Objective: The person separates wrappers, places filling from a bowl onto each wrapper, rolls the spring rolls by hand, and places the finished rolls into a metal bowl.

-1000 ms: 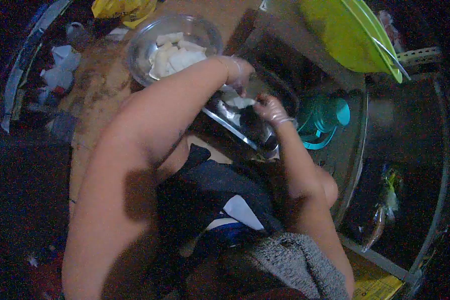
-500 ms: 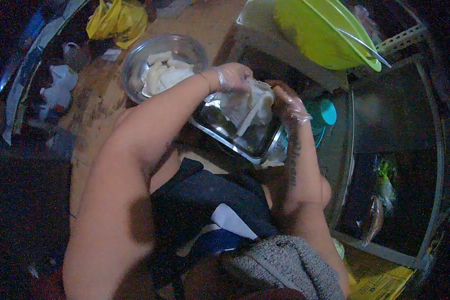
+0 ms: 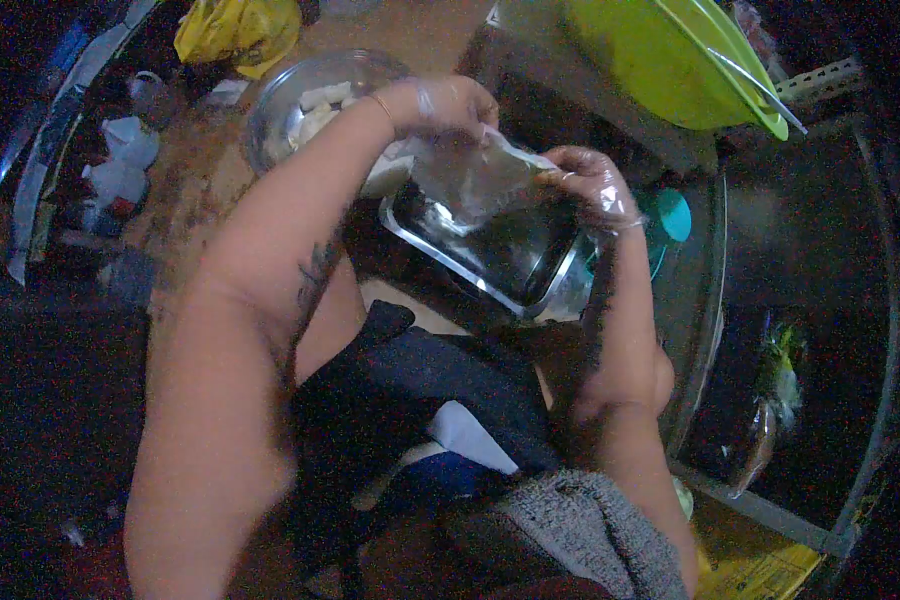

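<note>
My left hand [image 3: 457, 108], in a clear plastic glove, pinches one upper edge of a thin translucent plastic bag [image 3: 475, 180]. Gripping the other end of that edge is my right hand [image 3: 592, 187], gloved as well. Stretched between them, the bag hangs over a rectangular metal tray [image 3: 465, 284] with a shiny rim. Beyond my left forearm stands a clear round bowl [image 3: 268, 112] holding several white pieces [image 3: 322, 97], some hidden by the arm. A whitish piece [image 3: 394, 174] shows below my left wrist; whether it lies inside the bag I cannot tell.
A large lime-green basin [image 3: 660, 60] sits at the upper right. A teal container [image 3: 672, 215] stands beyond my right wrist. A yellow plastic bag [image 3: 238, 32] lies on the wooden floor [image 3: 195, 190] at the upper left. Leafy greens [image 3: 780, 365] in wrapping lie on the right.
My hands have moved slightly, the left one upward, drawing the bag's edge taut. The whitish strip that showed in the bag over the tray is no longer visible there.
</note>
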`<state>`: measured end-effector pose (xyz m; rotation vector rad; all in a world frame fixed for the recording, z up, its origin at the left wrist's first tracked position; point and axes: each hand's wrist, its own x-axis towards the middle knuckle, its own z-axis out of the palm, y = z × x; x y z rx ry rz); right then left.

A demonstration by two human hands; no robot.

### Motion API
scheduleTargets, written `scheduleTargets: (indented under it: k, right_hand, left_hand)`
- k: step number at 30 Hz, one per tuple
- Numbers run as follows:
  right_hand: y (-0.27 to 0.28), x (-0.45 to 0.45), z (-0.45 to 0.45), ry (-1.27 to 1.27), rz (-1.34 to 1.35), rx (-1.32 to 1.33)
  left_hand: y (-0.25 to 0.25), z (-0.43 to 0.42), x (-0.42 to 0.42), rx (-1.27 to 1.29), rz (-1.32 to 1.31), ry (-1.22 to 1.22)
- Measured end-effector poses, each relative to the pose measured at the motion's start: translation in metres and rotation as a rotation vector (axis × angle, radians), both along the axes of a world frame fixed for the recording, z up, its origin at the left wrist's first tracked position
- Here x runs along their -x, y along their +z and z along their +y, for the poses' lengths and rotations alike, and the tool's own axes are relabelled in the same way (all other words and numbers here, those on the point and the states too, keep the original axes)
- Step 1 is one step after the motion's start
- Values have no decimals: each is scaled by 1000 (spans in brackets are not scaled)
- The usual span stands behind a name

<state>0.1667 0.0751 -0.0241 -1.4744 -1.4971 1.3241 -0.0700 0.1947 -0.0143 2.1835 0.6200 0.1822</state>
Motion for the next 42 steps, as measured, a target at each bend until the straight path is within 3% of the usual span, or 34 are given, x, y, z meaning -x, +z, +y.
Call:
scheduleTargets:
  k: [10, 12, 13, 18, 22, 25, 27, 28, 29, 31, 33, 35, 36, 38, 39, 41, 42]
  right_hand:
    - [-11, -26, 0, 133, 63, -34]
    - [-2, -25, 0, 90, -11, 80]
    - [1, -23, 0, 69, -49, 138]
    - [-53, -33, 17, -159, -472, -93]
    - [-61, -53, 19, -202, -551, -255]
    - [-57, -55, 13, -146, -594, -174]
    - [-92, -57, 10, -34, -585, -99]
    - [-82, -42, 2, 126, -803, -147]
    - [-119, -45, 3, 164, -806, -146]
    - [-115, -22, -4, 278, -948, 122]
    - [-135, -32, 0, 215, -975, 159]
    - [-154, -65, 14, 310, -1018, 232]
    - [-152, -78, 21, 398, -1042, 279]
    - [-88, -62, 13, 265, -898, 294]
    - [-60, -54, 7, 199, -825, 300]
    - [-35, -45, 1, 234, -691, 45]
    - [7, -31, -6, 238, -535, -25]
  left_hand:
    - [-9, -12, -14, 102, 114, 12]
    - [-11, -8, -16, 176, 173, -23]
    - [-15, -6, -19, 74, 198, -12]
    - [-53, 4, -46, -310, 211, 87]
    - [-58, 6, -68, -369, 110, 269]
    - [-61, 8, -72, -390, 162, 195]
    - [-73, 5, -71, -451, 282, 61]
    - [-81, 1, -74, -339, 422, 45]
    - [-90, -5, -74, -359, 487, -21]
    - [-103, -11, -72, -413, 606, -146]
    - [-100, -3, -68, -430, 643, -187]
    - [-85, 5, -67, -366, 670, -142]
    - [-67, 10, -66, -293, 677, -78]
    - [5, -1, -34, -298, 610, -66]
    - [8, -2, -24, -264, 630, -5]
    - [8, -1, -9, -192, 666, 117]
    - [8, 5, -2, -219, 671, 69]
